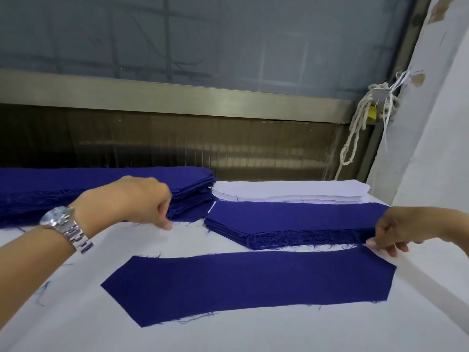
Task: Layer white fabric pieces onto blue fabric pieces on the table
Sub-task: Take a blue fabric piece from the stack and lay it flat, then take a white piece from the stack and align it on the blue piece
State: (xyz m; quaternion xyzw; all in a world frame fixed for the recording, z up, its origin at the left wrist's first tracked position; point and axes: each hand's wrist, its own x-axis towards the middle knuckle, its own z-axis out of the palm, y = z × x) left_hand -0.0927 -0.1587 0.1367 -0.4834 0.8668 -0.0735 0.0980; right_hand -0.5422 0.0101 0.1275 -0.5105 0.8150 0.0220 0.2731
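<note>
A single blue fabric piece (253, 283) lies flat on the white table (253, 331) in front of me. Behind it is a stack of blue pieces (291, 222), and behind that a stack of white pieces (291, 190). My left hand (137, 201), with a metal watch on its wrist, hovers over the table by the edge of a larger blue stack (76, 189); its fingers curl loosely downward and hold nothing. My right hand (398, 232) reaches in from the right, fingertips touching the far right corner of the single blue piece.
A metal-framed window and a dark panel stand behind the table. White cords (360, 128) hang from a bracket at the back right. A white fabric-covered surface (431, 174) rises along the table's right edge. Loose blue threads lie on the tabletop.
</note>
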